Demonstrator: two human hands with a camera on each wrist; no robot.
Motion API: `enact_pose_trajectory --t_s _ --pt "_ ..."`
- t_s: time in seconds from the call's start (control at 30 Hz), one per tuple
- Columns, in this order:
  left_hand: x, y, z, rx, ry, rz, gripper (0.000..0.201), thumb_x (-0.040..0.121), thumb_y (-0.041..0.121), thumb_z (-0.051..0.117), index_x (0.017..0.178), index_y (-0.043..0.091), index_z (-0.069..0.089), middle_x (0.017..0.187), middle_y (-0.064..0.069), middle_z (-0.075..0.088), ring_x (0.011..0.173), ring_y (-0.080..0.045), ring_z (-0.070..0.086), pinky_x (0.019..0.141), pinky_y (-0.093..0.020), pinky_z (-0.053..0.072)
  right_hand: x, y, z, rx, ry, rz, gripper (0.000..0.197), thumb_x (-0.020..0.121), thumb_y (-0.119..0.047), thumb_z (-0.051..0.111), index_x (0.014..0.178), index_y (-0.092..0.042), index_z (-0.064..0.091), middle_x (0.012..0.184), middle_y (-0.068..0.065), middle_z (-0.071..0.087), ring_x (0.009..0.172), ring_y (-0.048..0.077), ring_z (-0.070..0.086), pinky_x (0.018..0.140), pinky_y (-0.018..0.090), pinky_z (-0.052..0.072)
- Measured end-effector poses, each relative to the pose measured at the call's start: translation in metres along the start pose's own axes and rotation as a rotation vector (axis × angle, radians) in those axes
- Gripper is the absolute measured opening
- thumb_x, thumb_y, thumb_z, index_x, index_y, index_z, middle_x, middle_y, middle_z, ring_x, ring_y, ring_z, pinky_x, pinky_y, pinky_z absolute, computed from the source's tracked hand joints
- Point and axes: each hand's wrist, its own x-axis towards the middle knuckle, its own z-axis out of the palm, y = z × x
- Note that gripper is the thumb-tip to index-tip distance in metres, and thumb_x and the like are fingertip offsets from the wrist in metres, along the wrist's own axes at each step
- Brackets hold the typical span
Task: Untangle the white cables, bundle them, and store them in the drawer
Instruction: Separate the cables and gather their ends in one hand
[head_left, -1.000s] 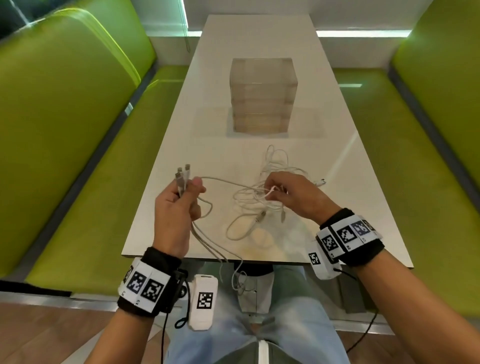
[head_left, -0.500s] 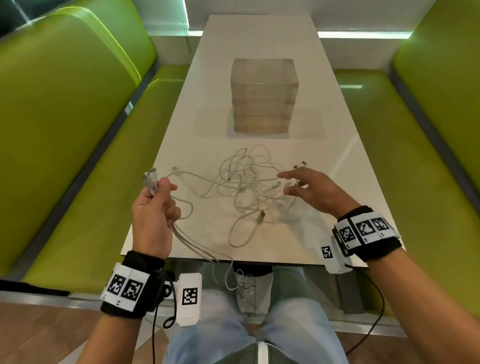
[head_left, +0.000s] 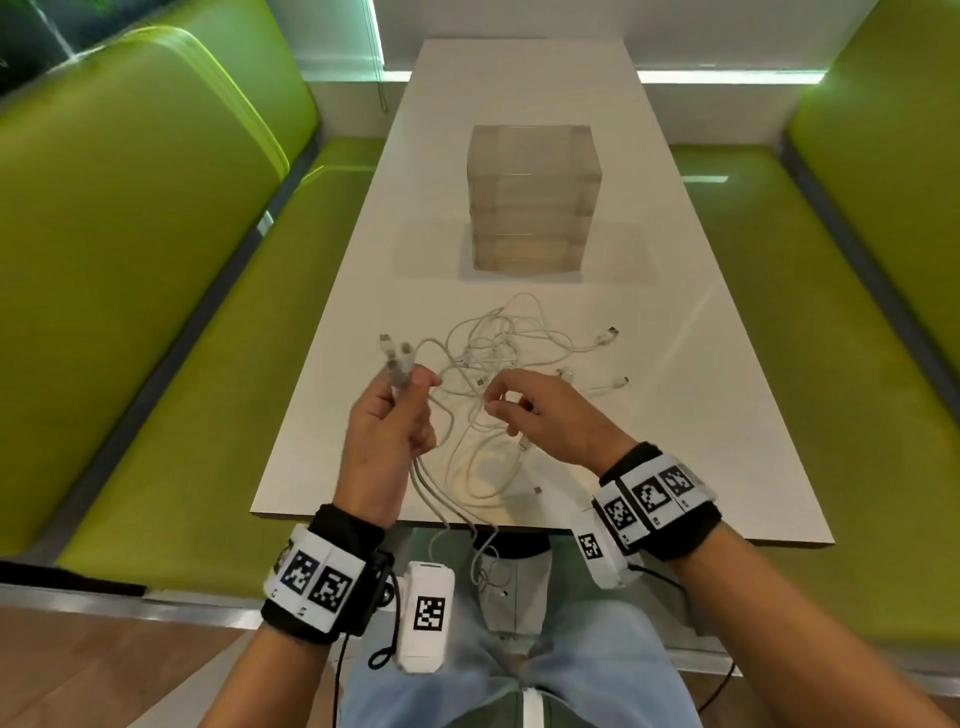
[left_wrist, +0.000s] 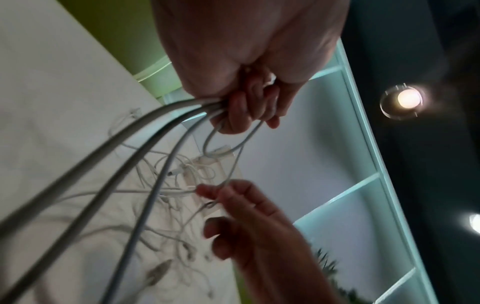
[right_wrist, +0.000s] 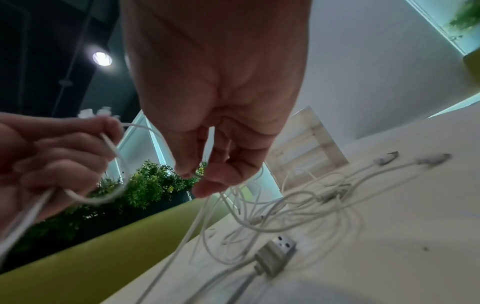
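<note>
A tangle of white cables (head_left: 501, 351) lies on the white table (head_left: 675, 467), in front of a clear drawer unit (head_left: 532, 208) whose drawers are all closed. My left hand (head_left: 410, 387) grips several cable ends upright in its fist, the plugs (head_left: 396, 358) sticking out above the thumb. The same grip shows in the left wrist view, with thick strands (left_wrist: 145, 131) running down from the curled fingers (left_wrist: 239, 111). My right hand (head_left: 493, 402) pinches one thin strand just above the tangle; its fingertips (right_wrist: 193, 176) close on that strand.
Green padded benches (head_left: 130, 260) line both sides of the table. Some cable lengths (head_left: 480, 558) hang over the near table edge toward my lap. A loose USB plug (right_wrist: 276, 250) lies on the table near my right wrist, and two more plugs (head_left: 605, 335) lie to the right.
My left hand has moved right and forward with its cable ends. My right hand, spread open over the tangle before, has moved left and now pinches a strand.
</note>
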Motion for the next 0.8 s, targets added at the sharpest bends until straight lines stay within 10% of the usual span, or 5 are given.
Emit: enact_pose_trajectory --t_s 0.17,0.4,0.57,0.8 --pt "0.000 -0.015 0.016 0.243 -0.022 -0.043 0.014 0.092 0.020 0.058 0.095 0.013 0.069 0.051 0.010 0.033 0.047 -0.006 0.026 0.044 -0.019 0.027 -0.006 -0.009 -0.004 0.139 0.031 -0.104 0.008 0.093 -0.012 0.053 0.092 -0.015 0.060 0.079 -0.008 0.061 0.061 0.001 0.055 0.060 0.012 0.042" --pt "0.000 -0.023 0.019 0.093 0.026 -0.009 0.018 0.093 0.018 0.055 0.095 0.003 0.065 0.049 0.013 0.043 0.046 -0.006 0.027 0.045 -0.018 0.027 -0.001 -0.016 -0.008 0.117 -0.070 -0.147 0.008 0.091 -0.023 0.059 0.097 -0.018 0.061 0.078 -0.001 0.060 0.058 0.010 0.050 0.058 0.020 0.044" --pt "-0.002 -0.010 0.014 -0.057 0.064 0.068 0.018 0.087 0.026 0.059 0.076 0.020 0.071 0.051 0.009 0.034 0.046 -0.005 0.024 0.046 -0.020 0.021 0.015 0.000 -0.015 -0.127 -0.117 -0.035 0.012 0.086 -0.023 0.065 0.093 -0.018 0.055 0.091 -0.006 0.060 0.068 0.000 0.054 0.060 0.013 0.039" --pt "-0.003 0.020 -0.001 -0.170 0.086 0.213 0.023 0.097 0.017 0.047 0.078 0.013 0.060 0.047 0.014 0.034 0.044 -0.004 0.023 0.049 -0.024 0.017 0.031 0.038 -0.049 -0.171 0.128 0.063 0.007 0.087 -0.009 0.059 0.088 -0.006 0.066 0.087 0.008 0.063 0.071 0.017 0.058 0.068 0.029 0.045"
